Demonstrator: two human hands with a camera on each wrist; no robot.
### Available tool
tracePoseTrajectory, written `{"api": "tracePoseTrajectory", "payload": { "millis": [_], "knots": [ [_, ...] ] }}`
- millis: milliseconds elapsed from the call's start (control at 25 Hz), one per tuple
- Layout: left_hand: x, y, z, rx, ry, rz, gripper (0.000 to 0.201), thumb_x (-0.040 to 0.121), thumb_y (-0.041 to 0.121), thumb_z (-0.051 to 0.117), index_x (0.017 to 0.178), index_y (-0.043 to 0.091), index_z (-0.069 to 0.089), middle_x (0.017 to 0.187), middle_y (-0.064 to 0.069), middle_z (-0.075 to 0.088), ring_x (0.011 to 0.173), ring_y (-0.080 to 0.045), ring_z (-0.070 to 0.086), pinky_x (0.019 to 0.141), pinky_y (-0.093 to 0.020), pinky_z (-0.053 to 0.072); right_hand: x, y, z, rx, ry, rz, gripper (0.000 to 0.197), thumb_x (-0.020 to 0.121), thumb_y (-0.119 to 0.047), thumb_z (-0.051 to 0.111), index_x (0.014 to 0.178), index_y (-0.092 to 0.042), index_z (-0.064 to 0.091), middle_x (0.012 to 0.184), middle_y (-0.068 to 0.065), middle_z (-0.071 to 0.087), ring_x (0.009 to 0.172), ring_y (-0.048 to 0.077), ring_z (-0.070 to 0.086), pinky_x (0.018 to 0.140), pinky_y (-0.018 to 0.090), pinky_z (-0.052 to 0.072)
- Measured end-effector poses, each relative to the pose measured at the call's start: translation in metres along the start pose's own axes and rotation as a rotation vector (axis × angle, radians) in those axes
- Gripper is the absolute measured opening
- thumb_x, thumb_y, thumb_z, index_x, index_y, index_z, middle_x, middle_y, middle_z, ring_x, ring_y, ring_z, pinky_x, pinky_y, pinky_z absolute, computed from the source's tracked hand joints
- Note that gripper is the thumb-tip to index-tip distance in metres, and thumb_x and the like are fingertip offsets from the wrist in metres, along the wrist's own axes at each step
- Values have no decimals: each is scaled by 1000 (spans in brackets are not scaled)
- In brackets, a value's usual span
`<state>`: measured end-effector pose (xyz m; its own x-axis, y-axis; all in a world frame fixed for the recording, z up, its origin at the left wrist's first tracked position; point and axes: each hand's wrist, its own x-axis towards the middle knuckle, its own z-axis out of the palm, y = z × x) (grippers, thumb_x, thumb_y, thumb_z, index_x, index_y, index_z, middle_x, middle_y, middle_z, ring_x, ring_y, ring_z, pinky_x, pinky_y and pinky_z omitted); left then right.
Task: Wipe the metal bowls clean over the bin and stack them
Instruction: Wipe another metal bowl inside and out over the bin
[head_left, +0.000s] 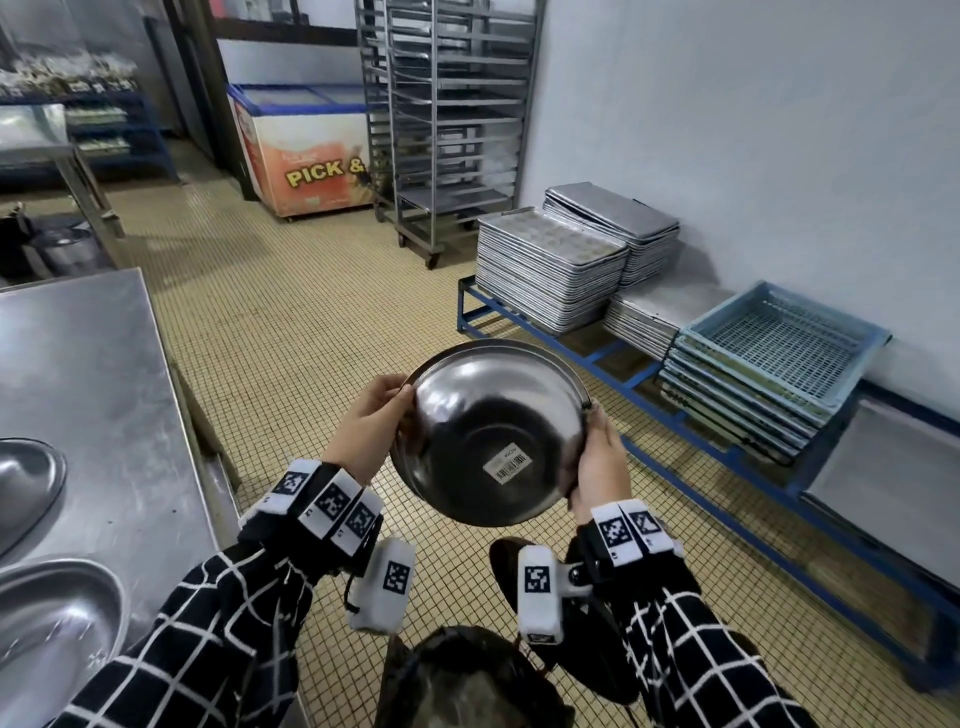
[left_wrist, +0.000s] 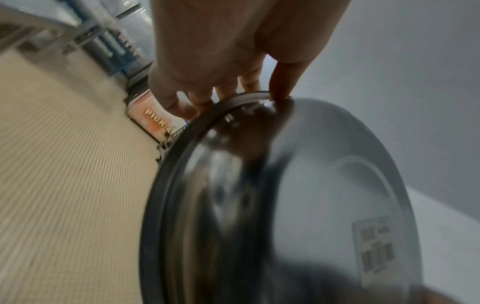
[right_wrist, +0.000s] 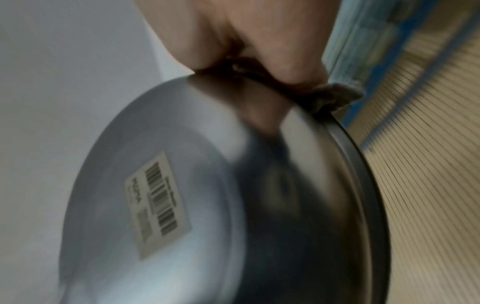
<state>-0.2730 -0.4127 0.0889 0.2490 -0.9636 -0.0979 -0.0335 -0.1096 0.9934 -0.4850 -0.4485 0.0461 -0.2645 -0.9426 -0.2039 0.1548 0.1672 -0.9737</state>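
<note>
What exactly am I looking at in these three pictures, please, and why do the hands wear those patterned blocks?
No machine here: a person works bare-handed, with cameras strapped to the head and both wrists. The patterned blocks sit on those wrist straps; the pictures do not say what they are for. The wide picture is the head view. The left hand and right hand grip opposite rims of a metal bowl, its underside with a barcode sticker facing the camera. The close pictures look along each wrist; in the right one a cloth is pinched against the rim. Below hangs the dark-lined bin. More bowls lie on the steel table at left.
</note>
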Motion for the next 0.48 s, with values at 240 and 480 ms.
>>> {"api": "tracePoseTrajectory", "payload": {
  "millis": [240,480],
  "knots": [
    [-11,11,18,358,-147,38,22,95,46,46,103,28,56,93,12,60,89,-11,57,85,-26,42,3,-36,16,-887,-260,-526,34,101,-38,28,107,-19,56,97,-6,55,96,15,51,87,37,42],
    [-13,4,23,409,34,190,29,95,38,51,86,16,67,79,-2,68,78,-20,63,74,-34,50,-12,-36,23,-483,-37,-551,23,101,-18,34,101,-7,53,104,7,55,85,10,50,79,20,44]
  ]
}}
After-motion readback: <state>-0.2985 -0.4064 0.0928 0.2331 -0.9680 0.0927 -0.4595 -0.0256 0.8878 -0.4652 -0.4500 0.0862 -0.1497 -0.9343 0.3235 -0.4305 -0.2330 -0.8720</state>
